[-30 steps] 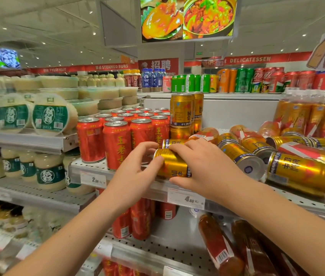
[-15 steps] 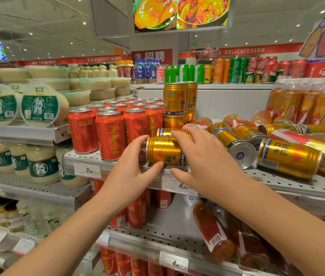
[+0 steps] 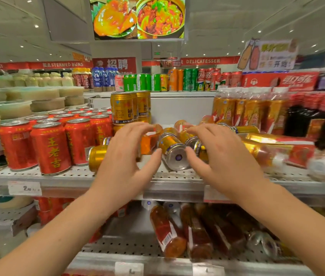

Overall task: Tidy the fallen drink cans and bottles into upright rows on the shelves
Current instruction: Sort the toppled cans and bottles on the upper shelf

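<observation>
Left hand (image 3: pixel 125 156) and right hand (image 3: pixel 222 156): each grip is spread wide, fingers loosely curved, with nothing held. The two thumbs flank a fallen gold can (image 3: pixel 174 154). It lies on its side near the front edge of the middle shelf (image 3: pixel 68 181), base turned towards the viewer. Whether either thumb touches it cannot be told.

A second gold can (image 3: pixel 96 158) lies on its side just left of the left hand and is partly hidden by it. More gold cans lie tumbled behind the fingers of both hands. Towards the right edge of the middle shelf, orange-labelled bottles (image 3: pixel 277 148) lie on their sides, blurred.

Upright red cans (image 3: pixel 51 148) stand in rows on the left part of the shelf. A stack of upright gold cans (image 3: pixel 121 108) rises just beside them, towards the back edge. A price tag (image 3: pixel 25 188) sits on the front edge below the red cans. On the lower shelf (image 3: pixel 137 246), dark red bottles (image 3: pixel 167 234) lie on their sides.
</observation>
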Motion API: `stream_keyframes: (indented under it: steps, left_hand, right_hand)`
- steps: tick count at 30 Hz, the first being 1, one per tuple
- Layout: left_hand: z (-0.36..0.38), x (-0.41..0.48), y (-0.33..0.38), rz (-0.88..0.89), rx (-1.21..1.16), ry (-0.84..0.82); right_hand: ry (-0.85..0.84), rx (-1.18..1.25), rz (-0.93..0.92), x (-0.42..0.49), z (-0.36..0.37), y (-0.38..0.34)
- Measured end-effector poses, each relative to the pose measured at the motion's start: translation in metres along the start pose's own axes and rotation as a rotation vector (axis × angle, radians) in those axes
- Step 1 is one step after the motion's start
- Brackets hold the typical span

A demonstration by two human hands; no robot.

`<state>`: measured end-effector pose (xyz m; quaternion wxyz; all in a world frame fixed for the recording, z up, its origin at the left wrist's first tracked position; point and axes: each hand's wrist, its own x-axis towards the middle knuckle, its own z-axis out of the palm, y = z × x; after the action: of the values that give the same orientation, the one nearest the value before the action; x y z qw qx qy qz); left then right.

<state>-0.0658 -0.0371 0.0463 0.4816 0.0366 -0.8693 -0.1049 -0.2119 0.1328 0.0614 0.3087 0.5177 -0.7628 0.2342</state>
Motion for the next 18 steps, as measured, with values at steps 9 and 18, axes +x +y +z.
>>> stream_keyframes:
  steps: [9, 18]
  left_hand:
    - [0.115, 0.065, 0.106, 0.154, -0.002, -0.324]
    - [0.203, 0.101, 0.204, 0.26, 0.0, -0.498]
  right_hand:
    - [0.005, -0.045, 0.176, -0.069, -0.074, 0.142]
    - [-0.276, -0.133, 0.154, -0.121, -0.13, 0.282]
